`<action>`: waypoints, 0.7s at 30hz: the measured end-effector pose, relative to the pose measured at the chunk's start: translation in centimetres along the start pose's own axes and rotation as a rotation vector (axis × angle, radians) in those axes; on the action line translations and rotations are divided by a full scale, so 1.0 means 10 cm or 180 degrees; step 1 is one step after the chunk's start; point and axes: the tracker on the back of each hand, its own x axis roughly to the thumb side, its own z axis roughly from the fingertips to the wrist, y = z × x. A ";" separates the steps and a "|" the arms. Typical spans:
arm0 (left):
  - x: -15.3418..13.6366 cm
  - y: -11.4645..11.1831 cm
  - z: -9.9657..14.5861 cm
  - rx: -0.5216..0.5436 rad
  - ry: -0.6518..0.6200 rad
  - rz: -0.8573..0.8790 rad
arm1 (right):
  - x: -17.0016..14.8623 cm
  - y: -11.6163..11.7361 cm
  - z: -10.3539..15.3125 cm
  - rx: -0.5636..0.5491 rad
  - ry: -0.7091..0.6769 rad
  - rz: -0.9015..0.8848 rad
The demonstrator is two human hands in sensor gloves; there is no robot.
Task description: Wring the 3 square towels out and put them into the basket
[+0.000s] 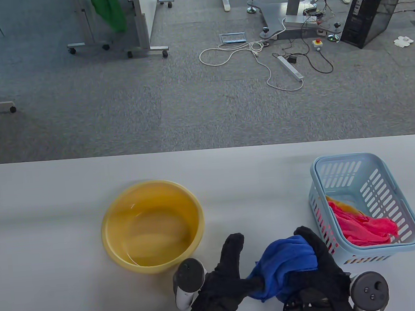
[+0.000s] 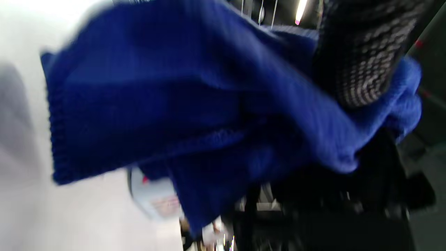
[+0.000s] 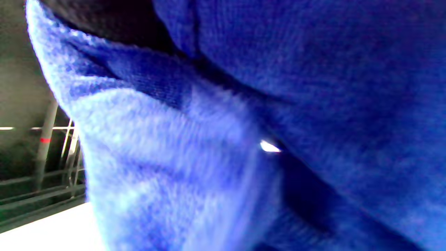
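Note:
A bunched blue towel hangs between both gloved hands just above the table's front edge, left of the light blue basket. My left hand grips its left end, with one finger sticking up. My right hand curls round its right side. The blue towel fills the left wrist view, with a gloved finger over it. The blue towel also fills the right wrist view. A pink towel lies in the basket over a yellow-orange towel.
A yellow basin holding water stands left of the hands, near the table's middle. Beyond the table's far edge lies grey carpet with cables, desk legs and a black computer case.

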 end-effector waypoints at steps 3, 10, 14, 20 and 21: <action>0.01 -0.09 -0.03 -0.0301 0.0102 -0.0154 | 0.05 0.07 0.01 0.0180 -0.0119 -0.0052; -0.01 -0.16 -0.05 -0.0544 0.0201 -0.0117 | 0.17 0.21 0.04 0.0510 -0.0355 -0.0082; -0.01 -0.16 -0.07 -0.0719 0.0280 0.0069 | 0.15 0.25 0.04 0.0595 -0.0371 -0.0099; -0.01 -0.14 -0.09 -0.0921 0.0426 0.0115 | 0.18 0.20 0.03 0.0573 -0.0358 -0.0046; -0.02 -0.11 -0.08 -0.0853 0.0455 0.0009 | 0.19 0.18 0.03 0.0549 -0.0346 -0.0044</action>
